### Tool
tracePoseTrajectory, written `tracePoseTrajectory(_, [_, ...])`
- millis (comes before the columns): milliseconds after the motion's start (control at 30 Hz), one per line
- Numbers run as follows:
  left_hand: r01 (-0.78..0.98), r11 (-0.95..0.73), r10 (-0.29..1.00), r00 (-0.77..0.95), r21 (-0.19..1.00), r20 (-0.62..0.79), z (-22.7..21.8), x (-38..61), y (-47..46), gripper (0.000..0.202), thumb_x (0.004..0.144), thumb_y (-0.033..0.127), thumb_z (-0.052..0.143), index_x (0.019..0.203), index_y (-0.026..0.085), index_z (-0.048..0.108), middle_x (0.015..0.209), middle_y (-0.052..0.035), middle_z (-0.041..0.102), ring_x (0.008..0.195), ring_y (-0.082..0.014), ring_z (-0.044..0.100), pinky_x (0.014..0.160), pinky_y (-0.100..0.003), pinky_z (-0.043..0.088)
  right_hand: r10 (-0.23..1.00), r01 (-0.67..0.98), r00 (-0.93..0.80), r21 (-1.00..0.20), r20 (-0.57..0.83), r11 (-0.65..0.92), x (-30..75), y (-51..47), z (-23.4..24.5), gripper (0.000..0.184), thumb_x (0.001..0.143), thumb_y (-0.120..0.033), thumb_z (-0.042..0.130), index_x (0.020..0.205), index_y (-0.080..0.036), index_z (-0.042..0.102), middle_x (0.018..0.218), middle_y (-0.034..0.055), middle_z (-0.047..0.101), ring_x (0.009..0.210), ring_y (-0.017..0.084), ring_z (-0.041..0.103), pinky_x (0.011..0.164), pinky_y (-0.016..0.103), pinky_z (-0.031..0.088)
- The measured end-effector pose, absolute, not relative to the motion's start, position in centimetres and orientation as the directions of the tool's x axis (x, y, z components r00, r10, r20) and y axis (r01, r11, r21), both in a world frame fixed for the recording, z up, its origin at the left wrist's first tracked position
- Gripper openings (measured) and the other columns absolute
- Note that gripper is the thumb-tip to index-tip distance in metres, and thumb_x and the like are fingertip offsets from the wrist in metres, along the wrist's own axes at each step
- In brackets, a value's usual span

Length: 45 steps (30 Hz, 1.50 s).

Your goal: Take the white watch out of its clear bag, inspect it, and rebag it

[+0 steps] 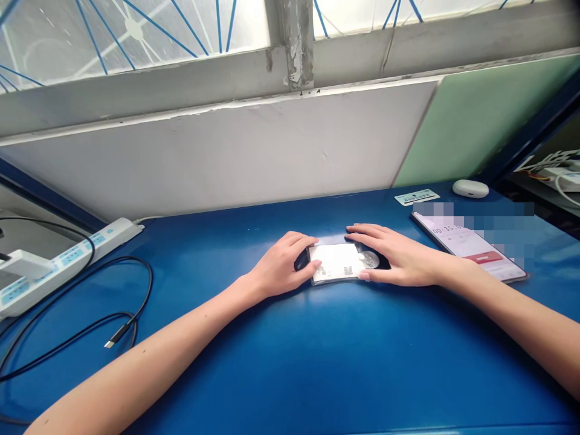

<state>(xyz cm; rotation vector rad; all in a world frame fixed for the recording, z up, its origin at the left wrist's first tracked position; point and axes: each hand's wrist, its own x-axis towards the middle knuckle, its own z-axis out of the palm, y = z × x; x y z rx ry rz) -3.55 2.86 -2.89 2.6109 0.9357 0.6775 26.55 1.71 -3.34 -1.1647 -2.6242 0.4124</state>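
In the middle of the blue table lies a small flat white packet (pixel 335 261) in a clear plastic wrapper, with small dark print on its top. A round silvery disc (pixel 370 260) shows at its right end. My left hand (pixel 289 264) grips the packet's left end, thumb on top and fingers at the far corner. At the right end, my right hand (pixel 393 255) spans it, with the thumb at the near corner and the fingers along the far edge. Both forearms reach in from the lower corners.
A white power strip (pixel 72 260) with a plugged-in adapter stands at the left, near a looped black cable (pixel 147 284). On the right lie a phone (pixel 493 257) showing a timer, a printed card (pixel 417 197) and a white earbud case (pixel 470 188). Behind rises a white panel (pixel 226 157).
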Motion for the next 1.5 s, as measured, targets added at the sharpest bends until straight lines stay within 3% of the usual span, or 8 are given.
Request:
tracePoseTrajectory(133, [0.511, -0.760, 0.635, 0.717, 0.401, 0.289, -2.50, -3.40, 2.85, 0.059, 0.081, 0.052, 0.072, 0.126, 0.015, 0.061, 0.130, -0.0178, 0.061, 0.124, -0.0328, 0.055, 0.104, -0.049, 0.049, 0.759, 0.693, -0.643, -0.345, 0.100, 0.633, 26.30, 1.70, -3.27, 0.078, 0.087, -0.060, 0.061, 0.151, -0.020, 0.044, 0.157, 0.0187, 0.041, 0.145, 0.041, 0.036, 0.112, 0.061, 0.038])
tracePoseTrajectory(233, [0.508, -0.760, 0.633, 0.718, 0.406, 0.288, -2.42, -3.33, 2.86, 0.066, 0.075, 0.055, 0.076, 0.128, 0.017, 0.061, 0.131, -0.0175, 0.061, 0.125, -0.0350, 0.055, 0.106, -0.052, 0.047, 0.745, 0.679, -0.656, -0.335, 0.121, 0.653, 26.52, 1.74, -3.38, 0.080, 0.086, -0.060, 0.062, 0.152, -0.021, 0.042, 0.158, 0.0181, 0.041, 0.144, 0.041, 0.036, 0.112, 0.062, 0.038])
tracePoseTrajectory(467, [0.524, -0.764, 0.635, 0.715, 0.377, 0.292, -2.47, -3.44, 2.86, 0.065, 0.074, 0.051, 0.077, 0.126, 0.015, 0.061, 0.130, -0.0173, 0.061, 0.124, -0.0337, 0.055, 0.106, -0.049, 0.047, 0.716, 0.648, -0.686, -0.338, 0.132, 0.683, 27.12, 1.92, -3.56, 0.093, 0.078, -0.063, 0.069, 0.153, -0.018, 0.037, 0.157, 0.0201, 0.041, 0.144, 0.042, 0.036, 0.112, 0.061, 0.038])
tracePoseTrajectory(800, [0.576, -0.737, 0.676, 0.652, 0.355, 0.344, -2.71, -3.34, 2.82, 0.065, 0.068, 0.058, 0.079, 0.117, 0.017, 0.065, 0.122, -0.0142, 0.067, 0.116, -0.0341, 0.060, 0.101, -0.050, 0.050, 0.726, 0.647, -0.673, -0.363, 0.140, 0.670, 26.90, 1.81, -3.29, 0.080, 0.076, -0.061, 0.072, 0.139, -0.019, 0.046, 0.151, 0.0220, 0.048, 0.142, 0.042, 0.040, 0.108, 0.059, 0.043])
tracePoseTrajectory(1167, [0.548, -0.755, 0.654, 0.672, 0.359, 0.348, -2.59, -3.31, 2.92, 0.062, 0.067, 0.053, 0.081, 0.113, 0.016, 0.063, 0.119, -0.0141, 0.068, 0.113, -0.0332, 0.061, 0.100, -0.048, 0.049, 0.730, 0.672, -0.676, -0.318, 0.104, 0.668, 26.73, 1.73, -3.18, 0.091, 0.077, -0.066, 0.068, 0.146, -0.013, 0.042, 0.156, 0.0226, 0.042, 0.145, 0.040, 0.035, 0.114, 0.056, 0.038])
tracePoseTrajectory(1500, [0.561, -0.746, 0.665, 0.663, 0.359, 0.344, -2.68, -3.29, 2.84, 0.069, 0.064, 0.061, 0.082, 0.112, 0.016, 0.062, 0.119, -0.0145, 0.069, 0.114, -0.0333, 0.062, 0.100, -0.048, 0.048, 0.734, 0.661, -0.667, -0.356, 0.123, 0.661, 26.77, 1.67, -3.16, 0.087, 0.076, -0.063, 0.071, 0.144, -0.013, 0.047, 0.155, 0.0219, 0.044, 0.144, 0.042, 0.037, 0.113, 0.057, 0.039])
